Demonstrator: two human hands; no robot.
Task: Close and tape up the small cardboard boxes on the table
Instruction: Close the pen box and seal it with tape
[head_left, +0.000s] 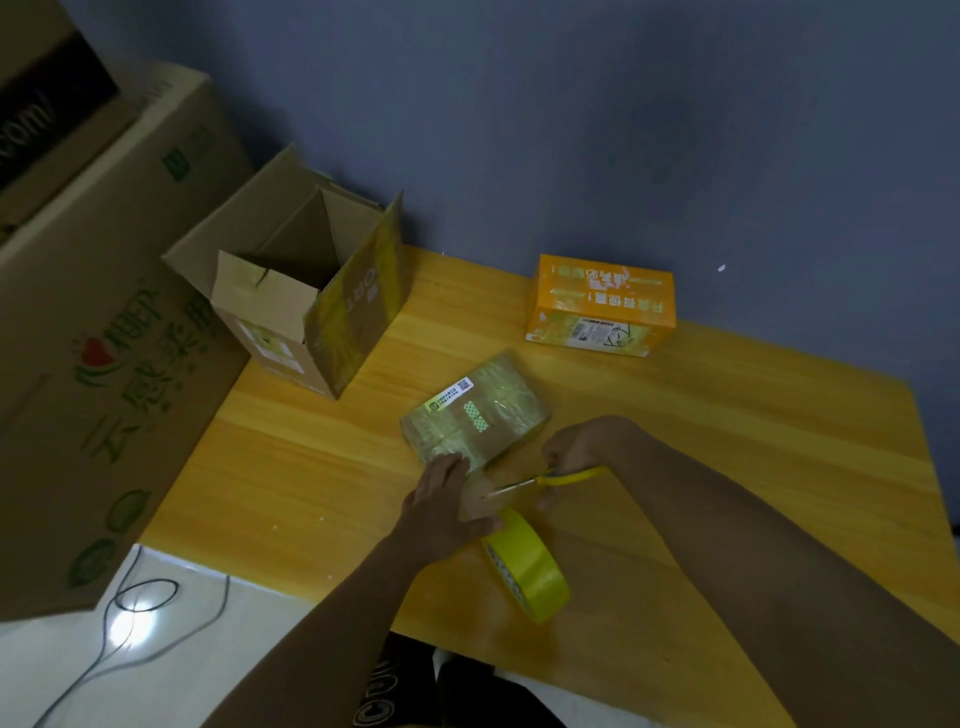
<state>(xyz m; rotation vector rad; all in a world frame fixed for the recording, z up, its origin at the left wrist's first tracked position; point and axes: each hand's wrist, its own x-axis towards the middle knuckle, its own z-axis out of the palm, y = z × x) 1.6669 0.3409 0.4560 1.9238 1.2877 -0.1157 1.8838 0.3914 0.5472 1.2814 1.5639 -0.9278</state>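
Note:
A small cardboard box (475, 413), closed and shiny with clear tape, lies mid-table. My left hand (449, 499) rests against its near edge and grips the yellow tape roll (524, 566), which stands on edge just below. A strip of tape stretches from the roll up to the box. My right hand (576, 452) holds yellow-handled scissors (540, 480), whose blades point left at that strip. An orange box (600, 306), closed, sits at the back right. A taller cardboard box (296, 296) stands with its flaps open at the back left.
Large printed cartons (98, 322) are stacked off the table's left edge. A blue wall (571, 130) runs behind the wooden table (727, 441). A cable (130, 613) loops on the white floor at the lower left.

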